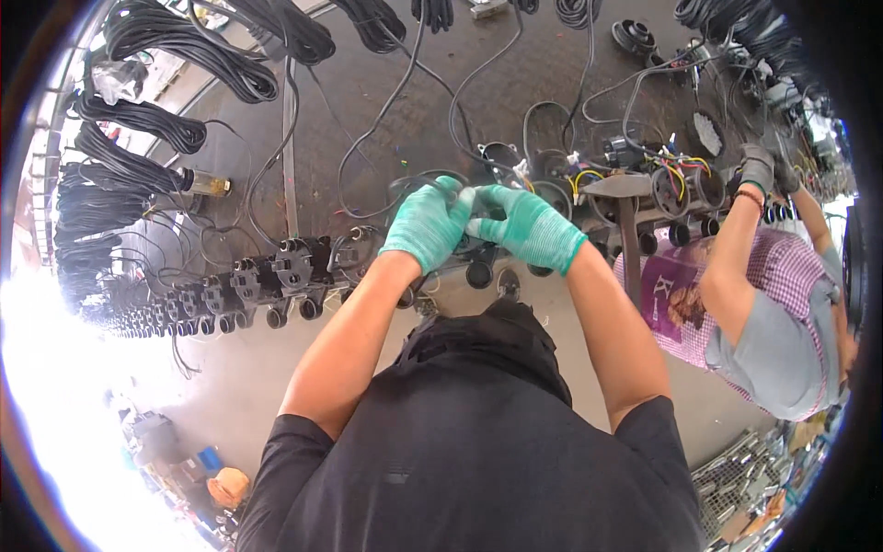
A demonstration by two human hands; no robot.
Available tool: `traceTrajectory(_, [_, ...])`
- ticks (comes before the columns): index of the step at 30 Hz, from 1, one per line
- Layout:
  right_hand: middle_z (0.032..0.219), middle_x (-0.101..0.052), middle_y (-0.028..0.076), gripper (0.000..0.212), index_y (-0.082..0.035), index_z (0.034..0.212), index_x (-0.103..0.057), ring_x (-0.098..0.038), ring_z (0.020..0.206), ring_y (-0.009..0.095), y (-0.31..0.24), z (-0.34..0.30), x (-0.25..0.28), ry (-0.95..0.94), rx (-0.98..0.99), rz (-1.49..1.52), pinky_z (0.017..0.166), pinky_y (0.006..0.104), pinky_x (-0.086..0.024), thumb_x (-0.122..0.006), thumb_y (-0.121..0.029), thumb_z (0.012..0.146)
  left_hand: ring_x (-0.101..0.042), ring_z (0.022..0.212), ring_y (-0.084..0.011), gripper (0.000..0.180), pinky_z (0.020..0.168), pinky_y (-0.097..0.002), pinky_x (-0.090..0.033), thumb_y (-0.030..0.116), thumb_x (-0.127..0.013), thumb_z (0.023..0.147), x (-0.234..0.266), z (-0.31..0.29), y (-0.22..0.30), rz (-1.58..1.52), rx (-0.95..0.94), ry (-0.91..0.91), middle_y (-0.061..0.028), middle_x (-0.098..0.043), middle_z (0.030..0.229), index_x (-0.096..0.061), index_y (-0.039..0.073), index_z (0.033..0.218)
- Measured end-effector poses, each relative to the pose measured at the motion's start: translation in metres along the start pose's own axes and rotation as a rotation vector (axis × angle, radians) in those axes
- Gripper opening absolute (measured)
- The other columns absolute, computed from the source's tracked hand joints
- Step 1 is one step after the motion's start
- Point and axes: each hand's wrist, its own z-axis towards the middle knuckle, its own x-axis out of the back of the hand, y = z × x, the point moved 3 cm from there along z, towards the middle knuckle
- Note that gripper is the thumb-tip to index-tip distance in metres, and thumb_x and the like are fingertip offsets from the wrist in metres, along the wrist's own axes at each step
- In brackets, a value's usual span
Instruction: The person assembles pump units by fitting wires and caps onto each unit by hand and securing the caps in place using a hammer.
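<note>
My left hand (427,224) and my right hand (532,226), both in green knitted gloves, meet above the near edge of the bench. Their fingertips are pinched close together, and whatever they grip between them is hidden. A black cable (418,175) loops in beside my left fingers. Just beyond the hands sits an open round metal motor housing (498,155) with small coloured wires near it. Right of my right hand, a hammer (614,187) rests with its handle toward me, near yellow wires (585,178).
Coiled black cables (189,51) line the far and left sides of the dark bench (368,110). A row of black motor units (248,281) runs along the near edge to the left. At the right, a co-worker's gloved hands (758,167) work over wired parts.
</note>
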Motion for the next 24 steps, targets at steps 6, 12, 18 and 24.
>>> traceTrajectory(6, [0.111, -0.075, 0.018, 0.051, 0.002, 0.128, -0.066, -0.072, 0.102, 0.030, 0.002, 0.002, -0.005, -0.005, 0.030, -0.011, 0.094, 0.0383, -0.053, -0.076, -0.031, 0.091, -0.070, 0.091, -0.0422, 0.031, 0.082, -0.0445, -0.054, 0.027, -0.056, 0.105, -0.006, -0.007, -0.012, -0.026, -0.007, 0.075, -0.0261, -0.073, 0.096, -0.067, 0.000, 0.114])
traceTrajectory(12, [0.113, -0.074, 0.022, 0.054, 0.002, 0.127, -0.066, -0.071, 0.106, 0.035, 0.006, 0.002, -0.005, -0.020, 0.022, -0.094, 0.095, 0.0414, -0.053, -0.076, -0.036, 0.090, -0.072, 0.090, -0.0365, 0.032, 0.083, -0.0419, -0.054, 0.027, -0.057, 0.105, -0.007, -0.004, -0.010, -0.042, -0.012, -0.001, -0.0236, -0.074, 0.097, -0.067, 0.000, 0.116])
traceTrajectory(18, [0.115, -0.073, 0.023, 0.059, 0.004, 0.132, -0.063, -0.071, 0.107, 0.035, 0.012, -0.005, -0.017, 0.109, 0.097, -0.018, 0.096, 0.0409, -0.054, -0.078, -0.034, 0.089, -0.071, 0.088, -0.0305, 0.035, 0.081, -0.0393, -0.054, 0.028, -0.057, 0.105, -0.011, -0.012, -0.018, -0.066, -0.014, 0.087, -0.0216, -0.074, 0.097, -0.067, -0.003, 0.117])
traceTrajectory(24, [0.118, -0.073, 0.024, 0.064, 0.005, 0.135, -0.062, -0.071, 0.110, 0.033, 0.013, -0.005, -0.012, 0.117, 0.090, 0.008, 0.097, 0.0399, -0.054, -0.080, -0.034, 0.088, -0.072, 0.092, -0.0410, 0.036, 0.084, -0.0455, -0.055, 0.032, -0.056, 0.102, -0.013, -0.011, -0.018, -0.164, 0.034, 0.106, -0.0254, -0.074, 0.099, -0.070, 0.000, 0.112])
